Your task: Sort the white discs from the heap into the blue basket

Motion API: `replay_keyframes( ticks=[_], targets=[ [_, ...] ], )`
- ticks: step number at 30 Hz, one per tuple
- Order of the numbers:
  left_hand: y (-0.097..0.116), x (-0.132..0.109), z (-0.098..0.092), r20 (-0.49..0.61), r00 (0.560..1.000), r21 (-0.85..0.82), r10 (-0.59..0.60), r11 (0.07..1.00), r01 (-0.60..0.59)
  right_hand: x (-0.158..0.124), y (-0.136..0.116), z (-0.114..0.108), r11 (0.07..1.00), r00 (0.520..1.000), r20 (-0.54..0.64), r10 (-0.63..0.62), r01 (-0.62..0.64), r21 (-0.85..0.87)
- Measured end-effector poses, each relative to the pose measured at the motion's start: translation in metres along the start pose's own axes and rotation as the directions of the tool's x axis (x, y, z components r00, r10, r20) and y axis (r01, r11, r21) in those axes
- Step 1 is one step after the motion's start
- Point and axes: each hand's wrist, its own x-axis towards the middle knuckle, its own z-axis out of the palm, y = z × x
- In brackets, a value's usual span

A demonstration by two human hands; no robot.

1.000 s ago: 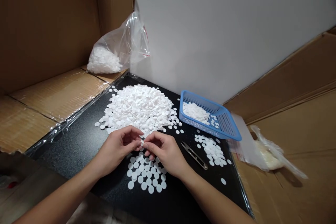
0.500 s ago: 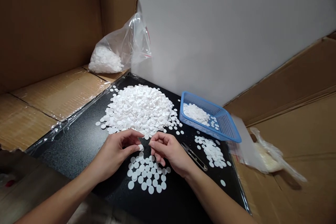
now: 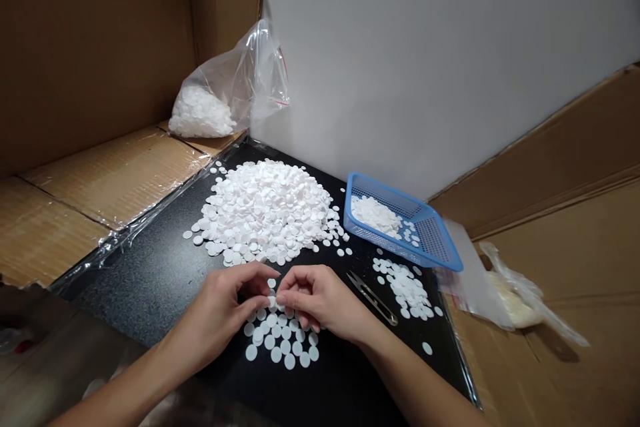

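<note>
Seems to pinch a white disc (image 3: 273, 302) in the left hand (image 3: 220, 303), at six o'clock from the big pile (image 3: 270, 210), with the right hand (image 3: 323, 297) curled at its three o'clock, unclear whether gripping too.

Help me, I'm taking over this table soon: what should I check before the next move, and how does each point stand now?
1. Snips out of the fingers: ok; they lie on the black table beside the right hand.
2. Blue basket upright: ok; it holds white discs.
3. No disc strayed: not ok; a lone disc lies near the table's right edge.
4. Disc at the fingertips of the left hand firmly pinched: cannot tell.
5. Clear bag at the back left sealed: cannot tell.
</note>
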Motion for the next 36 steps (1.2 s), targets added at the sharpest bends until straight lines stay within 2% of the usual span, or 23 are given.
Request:
replay_keyframes(
  ticks=[3, 8, 12, 18, 20, 23, 25, 27, 30, 33, 36],
  targets=[
    [-0.001, -0.001, 0.003, -0.012, 1.0, 0.002, 0.01, 1.0, -0.01, -0.003, -0.001, 0.002, 0.999, 0.999, 0.027, -0.019, 0.02, -0.028],
    [-0.001, 0.0, 0.003, -0.058, 0.998, 0.018, 0.01, 1.0, -0.009, -0.003, 0.0, 0.0, 0.999, 0.999, -0.028, -0.028, 0.026, -0.046],
    [0.001, 0.0, 0.004, -0.048, 0.998, -0.024, 0.029, 0.999, -0.031, -0.003, -0.001, 0.002, 0.999, 1.0, 0.005, -0.023, 0.023, -0.043],
    [0.001, 0.002, 0.001, -0.066, 0.997, 0.03, 0.033, 0.999, -0.031, 0.002, 0.002, -0.002, 0.997, 1.0, -0.019, 0.017, -0.015, 0.081],
    [0.0, 0.0, -0.001, -0.034, 0.999, 0.065, 0.038, 0.997, -0.036, 0.003, 0.003, -0.006, 0.998, 0.998, -0.045, 0.049, -0.047, 0.033],
    [-0.001, 0.0, -0.004, 0.042, 0.998, 0.101, 0.043, 0.994, -0.047, 0.002, 0.002, -0.01, 0.981, 0.997, -0.062, 0.056, -0.066, -0.182],
    [-0.003, 0.003, -0.004, 0.033, 0.997, 0.168, 0.073, 0.983, -0.078, 0.001, 0.0, -0.012, 0.941, 0.994, -0.11, -0.007, -0.031, -0.336],
    [-0.006, 0.008, -0.003, -0.001, 0.991, 0.288, 0.136, 0.949, -0.129, 0.003, -0.002, -0.012, 0.89, 0.973, -0.184, -0.139, 0.041, -0.454],
    [-0.01, 0.018, 0.0, 0.003, 0.977, 0.484, 0.215, 0.854, -0.19, 0.012, 0.001, -0.009, 0.792, 0.892, -0.246, -0.378, 0.174, -0.586],
    [-0.009, 0.024, 0.003, 0.035, 0.979, 0.569, 0.199, 0.801, -0.183, 0.023, 0.008, -0.005, 0.708, 0.828, -0.246, -0.505, 0.234, -0.667],
    [-0.005, 0.026, 0.003, 0.056, 0.988, 0.555, 0.146, 0.818, -0.152, 0.028, 0.013, -0.003, 0.665, 0.807, -0.217, -0.549, 0.265, -0.698]
  ],
)
